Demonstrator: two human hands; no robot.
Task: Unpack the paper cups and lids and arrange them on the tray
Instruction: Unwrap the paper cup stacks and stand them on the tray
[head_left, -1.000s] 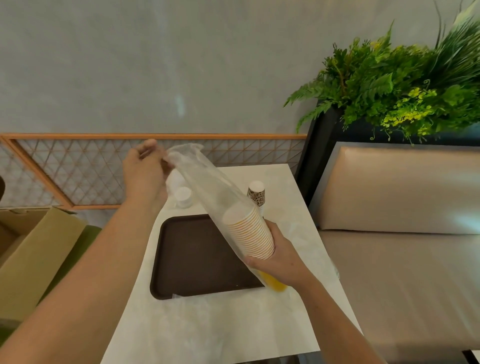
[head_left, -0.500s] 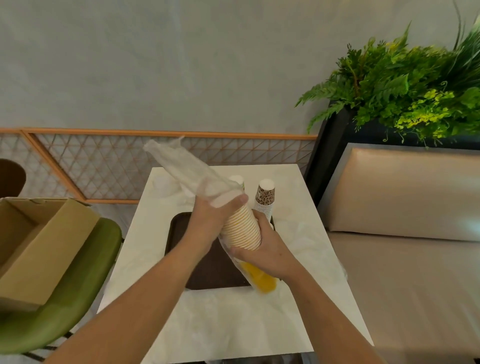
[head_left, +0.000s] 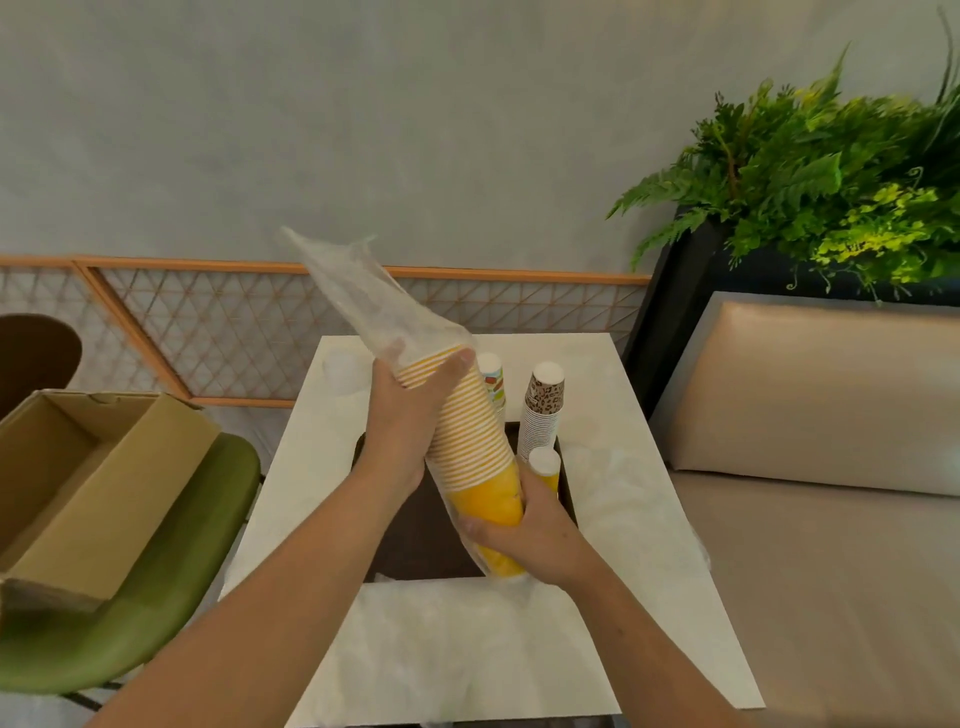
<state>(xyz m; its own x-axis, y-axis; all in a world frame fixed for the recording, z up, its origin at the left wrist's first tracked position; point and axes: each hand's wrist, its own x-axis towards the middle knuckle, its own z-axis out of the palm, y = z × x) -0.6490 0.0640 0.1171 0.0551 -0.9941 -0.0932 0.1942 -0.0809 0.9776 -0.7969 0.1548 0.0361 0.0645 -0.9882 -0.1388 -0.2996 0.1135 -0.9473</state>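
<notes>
Head: one wrapped stack (head_left: 470, 431), one tray (head_left: 415, 545)

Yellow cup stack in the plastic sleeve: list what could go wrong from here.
1. The tilted stack of yellow paper cups is held close beside the upright leopard-print cup stack and a short yellow cup stack; a swing could topple them.
2. The clear plastic sleeve looks loose above the cups; pulling it off at this tilt might let cups slide out onto the white table.
</notes>
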